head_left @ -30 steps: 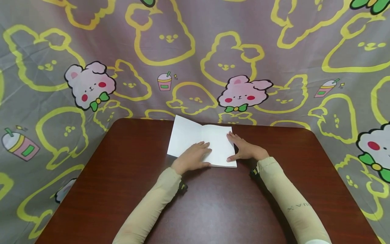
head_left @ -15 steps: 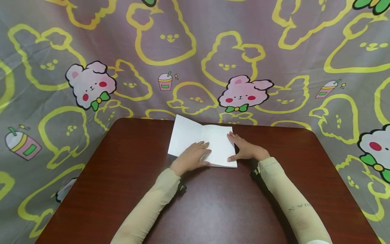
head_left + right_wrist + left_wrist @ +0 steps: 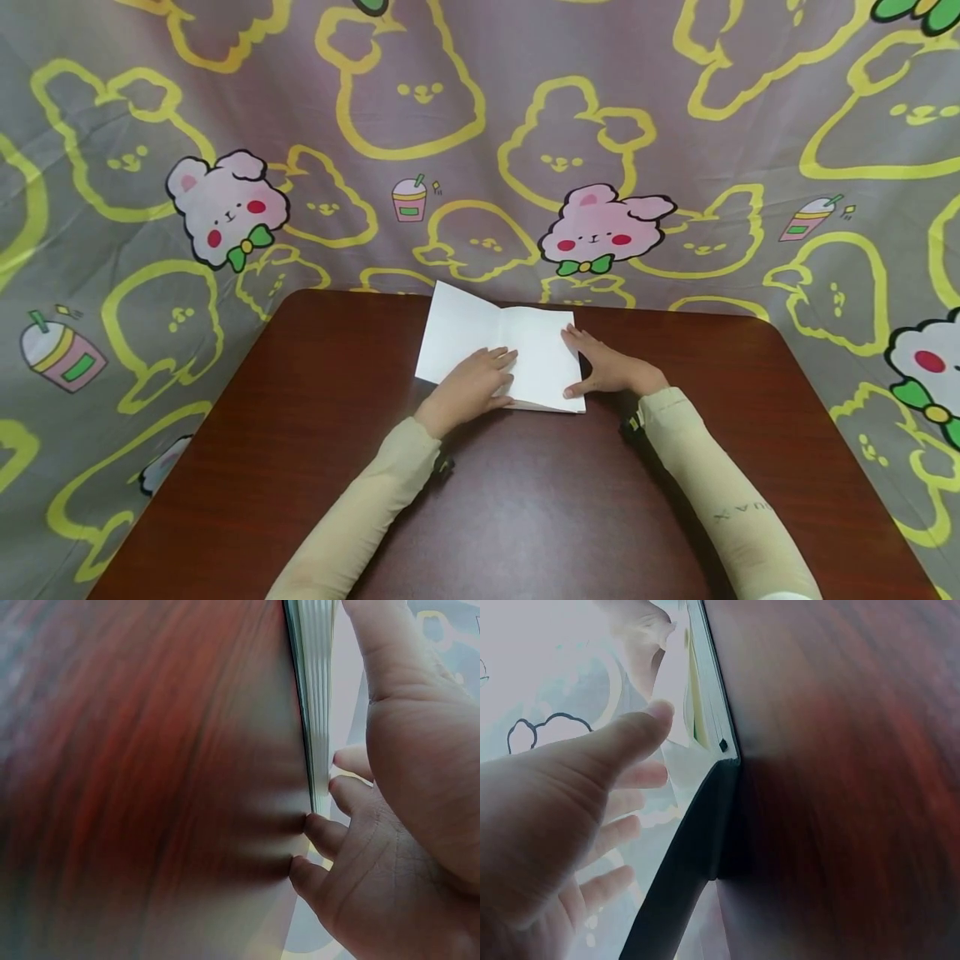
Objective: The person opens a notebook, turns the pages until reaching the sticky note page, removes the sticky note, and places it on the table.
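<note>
Resting the left hand [image 3: 467,390] palm-down over the lower middle of an open book [image 3: 538,346], beside the fold between its white pages, with fingers spread apart and thumb near the bottom edge. Reaching with the right hand [image 3: 609,367] to the right edge of the same book, fingers fanned well apart from the thumb, one fingertip at the upper part of that edge and the thumb at the page near the lower corner. Cannot tell how firmly either presses. Lying near the far edge of a dark red-brown counter [image 3: 525,517], with the page block flat on the right and the left page [image 3: 452,329] angled outward. Seen from the left wrist, slanting up off the counter with a dark cover [image 3: 679,870]. Wearing cream sleeves [image 3: 356,512] on both arms, with dark lettering [image 3: 741,510] on the right one, and small dark devices [image 3: 632,425] at the wrists. Facing a grey curtain [image 3: 525,42] printed with yellow outlined animals, pink-and-white rabbit faces and drink cups.
</note>
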Demonstrator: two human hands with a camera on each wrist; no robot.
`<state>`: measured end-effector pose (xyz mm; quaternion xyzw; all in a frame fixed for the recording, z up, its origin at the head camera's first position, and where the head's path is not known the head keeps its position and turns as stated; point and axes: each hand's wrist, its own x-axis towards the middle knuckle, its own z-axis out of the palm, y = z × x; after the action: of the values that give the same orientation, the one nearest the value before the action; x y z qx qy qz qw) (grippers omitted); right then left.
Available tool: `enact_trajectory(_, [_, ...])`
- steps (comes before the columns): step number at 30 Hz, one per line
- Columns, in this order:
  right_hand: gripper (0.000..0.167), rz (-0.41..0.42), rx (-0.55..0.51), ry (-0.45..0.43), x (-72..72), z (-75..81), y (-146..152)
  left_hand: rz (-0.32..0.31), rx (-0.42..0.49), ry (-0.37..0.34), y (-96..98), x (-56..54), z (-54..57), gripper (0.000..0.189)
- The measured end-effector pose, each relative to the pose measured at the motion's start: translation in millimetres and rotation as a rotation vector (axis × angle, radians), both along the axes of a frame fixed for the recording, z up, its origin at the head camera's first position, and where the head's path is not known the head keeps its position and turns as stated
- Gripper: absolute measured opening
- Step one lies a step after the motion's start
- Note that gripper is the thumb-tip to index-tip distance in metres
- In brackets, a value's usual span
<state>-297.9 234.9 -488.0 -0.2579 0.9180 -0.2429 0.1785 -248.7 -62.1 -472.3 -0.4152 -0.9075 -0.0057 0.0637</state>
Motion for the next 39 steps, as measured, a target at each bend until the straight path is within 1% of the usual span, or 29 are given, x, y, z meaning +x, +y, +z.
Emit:
enact_trajectory(6, [0.126, 0.0, 0.002, 0.002, -0.8, -2.1, 2, -0.017, -0.022, 0.067, 5.3, 5.7, 2.7, 0.022])
enact_trajectory(11, [0.129, -0.006, -0.004, -0.005, 0.0, -1.7, 3, -0.005, -0.053, 0.126, 8.5, 12.2, 3.7, 0.034])
enact_trajectory(14, [0.13, -0.005, -0.006, -0.008, 0.9, -1.2, 4, 0.003, -0.052, 0.178, 8.1, 16.2, 4.3, 0.017])
enact_trajectory(16, [0.13, -0.004, -0.012, -0.009, 0.9, -1.3, 4, 0.006, -0.031, 0.213, 6.9, 18.6, 4.4, 0.011])
enact_trajectory(20, [0.131, 0.003, -0.015, 0.001, 0.0, -1.6, 4, 0.019, 0.028, 0.258, 3.1, 22.6, 4.3, 0.007])
enact_trajectory(27, [0.131, 0.0, -0.019, 0.001, -1.4, -1.4, 4, 0.065, 0.1, 0.278, -1.3, 26.7, 3.7, 0.007])
enact_trajectory(30, [0.131, -0.005, -0.016, 0.004, -2.6, -3.0, 4, 0.077, 0.13, 0.294, -1.2, 27.2, 1.8, 0.009])
enact_trajectory(34, [0.13, -0.005, -0.003, 0.015, -3.4, -4.3, 5, 0.104, 0.195, 0.315, -0.3, 28.4, -0.5, 0.011])
enact_trajectory(37, [0.129, -0.002, -0.006, 0.016, -2.3, -2.8, 5, 0.131, 0.237, 0.323, 0.8, 29.2, -1.3, 0.01])
enact_trajectory(39, [0.129, -0.001, -0.011, 0.01, -1.4, -1.4, 5, 0.148, 0.248, 0.322, 1.6, 29.8, -1.5, 0.01])
